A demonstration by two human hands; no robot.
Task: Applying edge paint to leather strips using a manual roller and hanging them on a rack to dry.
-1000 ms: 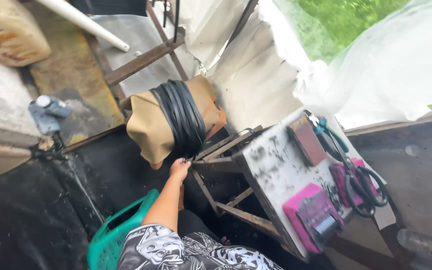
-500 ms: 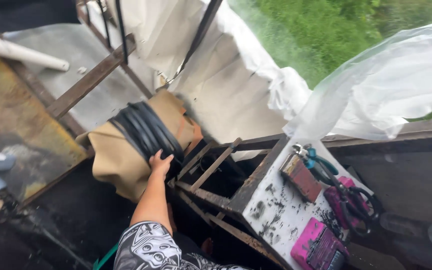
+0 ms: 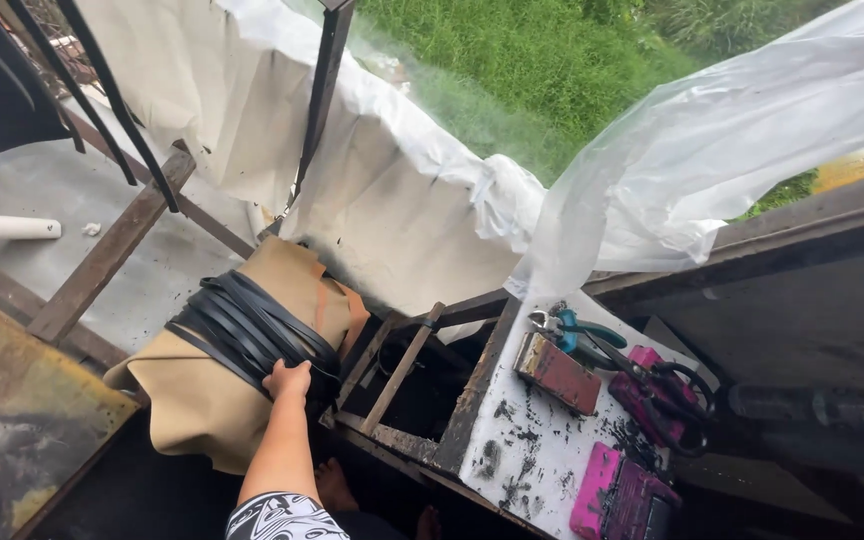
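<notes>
A roll of tan cloth [image 3: 202, 400] lies on the floor against a rusty metal frame [image 3: 402, 370]. A bundle of black straps [image 3: 242, 325] is wrapped around its middle. My left hand [image 3: 287, 380] reaches forward from a patterned sleeve. Its fingers are curled over the lower end of the black straps at the roll's right side. My right hand is out of sight.
A stained white worktop [image 3: 542, 440] on the right carries teal-handled pliers [image 3: 577, 330], a rust-red block [image 3: 557, 372], black scissors [image 3: 677, 400] and a pink tool [image 3: 617, 495]. White cloth [image 3: 372, 190] and clear plastic sheet [image 3: 732, 150] hang behind. A white pipe [image 3: 2, 227] lies at the far left. A bare foot [image 3: 332, 485] is below the frame.
The view has swung up and to the right, so the roll and worktop sit lower and more grass shows. My left hand has stayed on the black straps, sliding slightly toward the roll's right side.
</notes>
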